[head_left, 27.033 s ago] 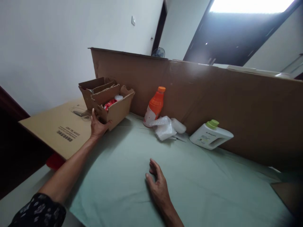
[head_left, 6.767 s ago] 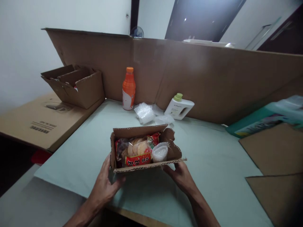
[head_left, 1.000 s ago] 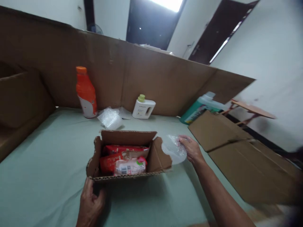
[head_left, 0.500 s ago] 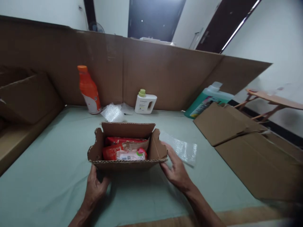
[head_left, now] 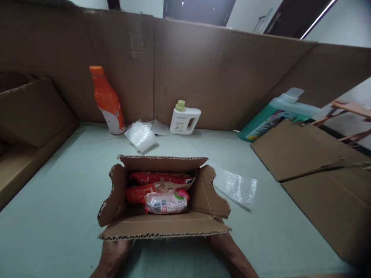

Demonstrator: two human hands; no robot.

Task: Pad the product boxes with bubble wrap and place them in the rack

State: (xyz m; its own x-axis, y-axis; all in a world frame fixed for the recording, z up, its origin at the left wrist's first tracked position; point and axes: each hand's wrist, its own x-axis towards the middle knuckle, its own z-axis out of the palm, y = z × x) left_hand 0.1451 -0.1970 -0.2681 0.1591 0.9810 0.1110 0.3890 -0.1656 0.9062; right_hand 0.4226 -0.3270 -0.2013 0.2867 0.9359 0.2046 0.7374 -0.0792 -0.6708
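An open cardboard box point(head_left: 168, 227) stands in front of me on the pale green cloth, its flaps spread outward. Inside lie red packets point(head_left: 162, 178) at the back and a pink-and-white packet point(head_left: 167, 202) with a barcode at the front. My left hand point(head_left: 116, 247) grips the box low on its near left side. On the near right my right hand point(head_left: 218, 237) holds it as well. The near flap covers the fingers of both hands.
Along the cardboard wall point(head_left: 220, 69) stand an orange bottle point(head_left: 107, 102), a white jug point(head_left: 183, 120) and a tilted green jug point(head_left: 268, 119). Bubble wrap point(head_left: 140, 135) lies at the back, another sheet point(head_left: 239, 188) right of the box. Folded cardboard point(head_left: 327, 181) lies right, a larger box point(head_left: 34, 116) left.
The box has come nearer to me and its near flap now leans outward, showing more of the packets. Both hands have gone from its sides to mostly under that flap. The view has tipped downward.
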